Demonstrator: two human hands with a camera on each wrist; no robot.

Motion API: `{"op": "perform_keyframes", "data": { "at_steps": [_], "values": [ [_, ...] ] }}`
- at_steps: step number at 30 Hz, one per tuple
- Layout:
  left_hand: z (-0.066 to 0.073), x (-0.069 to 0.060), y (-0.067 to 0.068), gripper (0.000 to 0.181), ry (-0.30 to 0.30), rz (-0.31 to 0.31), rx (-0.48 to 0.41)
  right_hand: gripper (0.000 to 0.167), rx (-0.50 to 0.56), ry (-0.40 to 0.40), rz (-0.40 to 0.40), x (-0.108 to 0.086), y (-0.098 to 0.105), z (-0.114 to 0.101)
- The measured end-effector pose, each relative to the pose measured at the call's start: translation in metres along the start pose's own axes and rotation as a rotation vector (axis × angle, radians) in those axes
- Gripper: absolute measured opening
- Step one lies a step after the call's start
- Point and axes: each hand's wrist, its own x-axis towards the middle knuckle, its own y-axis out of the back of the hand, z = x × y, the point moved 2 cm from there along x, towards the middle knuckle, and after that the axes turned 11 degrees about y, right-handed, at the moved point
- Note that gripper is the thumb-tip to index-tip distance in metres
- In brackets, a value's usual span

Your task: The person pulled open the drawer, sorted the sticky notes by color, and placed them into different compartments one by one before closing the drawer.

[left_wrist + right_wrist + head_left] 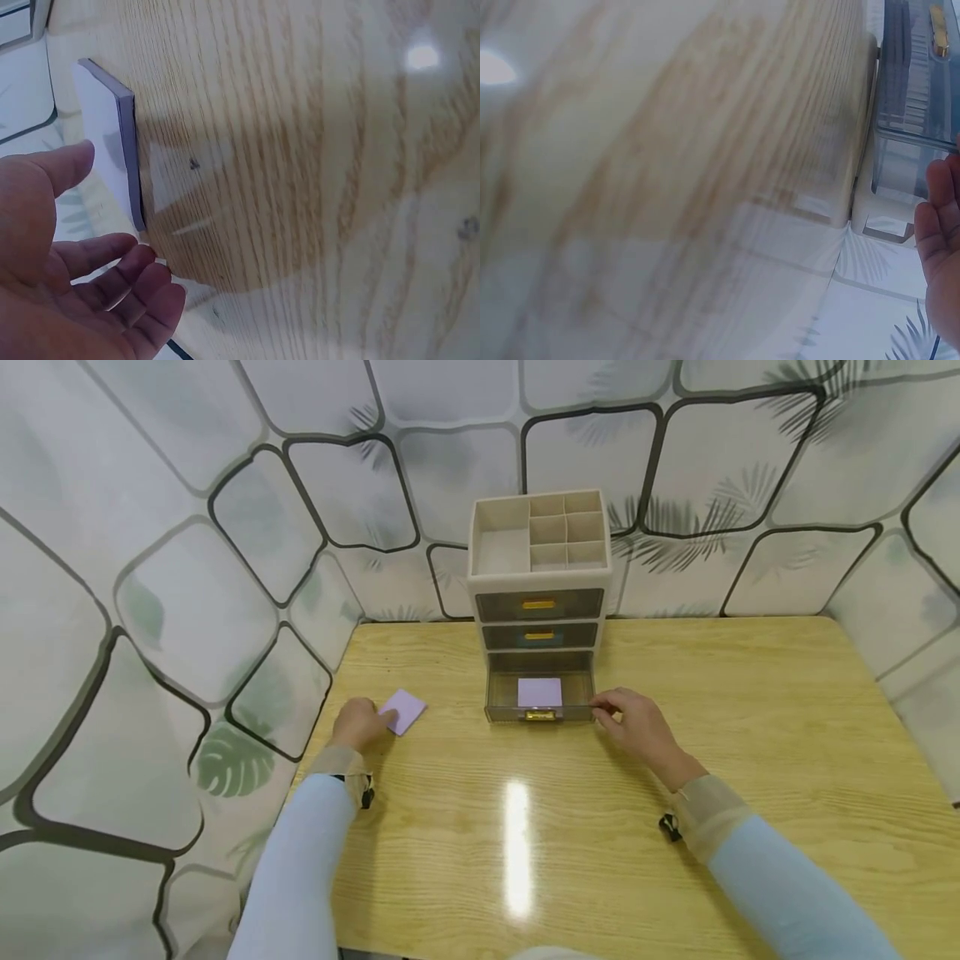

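Observation:
A small lilac sticky-note pad (405, 711) lies on the table at the left. Over its near left corner reaches my left hand (362, 724), its thumb across the pad's face and its fingers loosely bent beside the lower edge (137, 202). A gap shows between those fingers and the pad. The bottom drawer (501, 689) of a white desktop organizer (480, 579) is pulled out, and a second lilac pad (539, 692) lies in it. At the drawer's front right corner, my right hand (637, 724) holds the rim by its fingertips. Its thumb is hidden in the right wrist view.
Two upper drawers (540, 605) with gold handles are closed. The organizer's top has several divided compartments (548, 531). Patterned cloth walls (450, 468) enclose the wooden table (750, 735) at the back and sides.

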Motion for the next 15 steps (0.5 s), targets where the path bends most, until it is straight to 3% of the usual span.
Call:
{"op": "perform_keyframes", "data": {
  "at_steps": [7,15],
  "values": [
    [0.009,0.000,-0.005,0.057,-0.019,0.018,0.101,0.012,0.011,0.004,0.013,-0.001,-0.002,0.000],
    [0.015,0.001,-0.008,0.053,-0.012,0.027,0.084,0.012,0.009,0.010,0.025,-0.001,-0.003,0.001]
  ]
}}
